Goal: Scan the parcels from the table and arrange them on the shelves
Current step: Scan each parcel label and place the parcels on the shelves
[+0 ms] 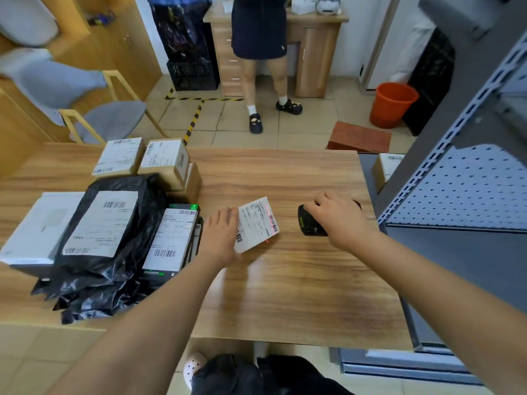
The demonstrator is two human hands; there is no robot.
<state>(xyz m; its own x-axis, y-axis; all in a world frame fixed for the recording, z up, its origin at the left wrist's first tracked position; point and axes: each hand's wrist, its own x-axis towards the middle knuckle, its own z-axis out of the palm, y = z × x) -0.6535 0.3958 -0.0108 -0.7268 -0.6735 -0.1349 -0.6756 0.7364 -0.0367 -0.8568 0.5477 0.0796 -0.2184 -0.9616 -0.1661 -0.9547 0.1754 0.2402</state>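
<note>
My left hand (221, 235) holds a small white-labelled parcel (256, 225) tilted above the wooden table (299, 280). A red scan line crosses the barcode at the parcel's right edge. To its right, my right hand (339, 218) grips a black handheld scanner (309, 223) that points left at the label. On the left part of the table lie more parcels: a black plastic bag (114, 223) with a white label, a dark box with a label (175, 240), a white box (31, 235) and brown cartons (165, 163). The grey metal shelves (462, 189) stand at the right.
A brown carton (385, 169) sits on the shelf at the right. Beyond the table a person (262, 52) stands at a wooden desk. An orange bucket (392, 105), a reddish box (359, 138), a grey chair (108, 118) and black crates (194, 72) stand on the tiled floor.
</note>
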